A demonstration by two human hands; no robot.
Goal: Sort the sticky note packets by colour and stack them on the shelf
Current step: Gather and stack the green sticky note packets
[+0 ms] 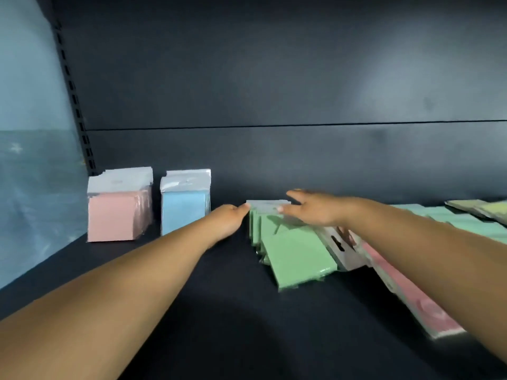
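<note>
Several green sticky note packets lean in a slumped row at the middle of the dark shelf. My left hand touches the left end of that row with its fingertips. My right hand lies over the top of the row with spread fingers. At the back left stands an upright stack of pink packets, and beside it an upright stack of blue packets. A pink packet lies flat under my right forearm.
More packets, teal and yellow-green, lie flat at the far right of the shelf. The dark back panel rises behind everything. A slotted upright and a bluish wall stand at the left.
</note>
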